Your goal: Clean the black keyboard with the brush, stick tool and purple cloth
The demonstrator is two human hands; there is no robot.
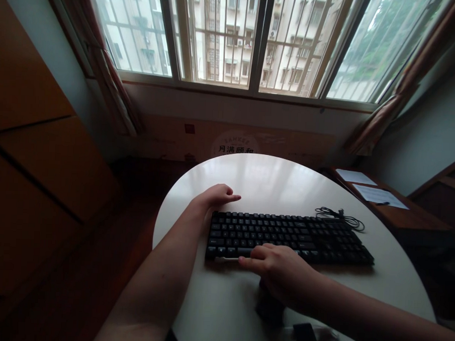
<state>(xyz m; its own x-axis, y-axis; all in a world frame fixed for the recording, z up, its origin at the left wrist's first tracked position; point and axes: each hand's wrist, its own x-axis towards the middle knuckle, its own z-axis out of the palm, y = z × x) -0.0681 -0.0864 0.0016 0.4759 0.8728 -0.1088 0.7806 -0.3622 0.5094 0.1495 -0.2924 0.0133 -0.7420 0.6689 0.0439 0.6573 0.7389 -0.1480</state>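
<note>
A black keyboard (pixel 262 230) lies on the round white table. My right hand (pixel 278 267) is closed around a thin pale brush (pixel 228 259), its index finger stretched along the handle. The brush lies along the keyboard's front edge, its small tip pointing left near the front left corner. My left hand (pixel 221 194) is beyond the keyboard's back left corner, fingers curled and thumb sticking out to the right. Nothing shows in it. Below my right hand is a blurred dark object (pixel 269 307), partly covered by the hand.
A coiled black cable (pixel 354 222) lies behind the keyboard's right part. Near the front edge of the white table (pixel 211 309) is a small black block (pixel 304 333) with clear, blurred pieces. At the right, a brown desk (pixel 416 219) bears white papers (pixel 379 195). A barred window is ahead.
</note>
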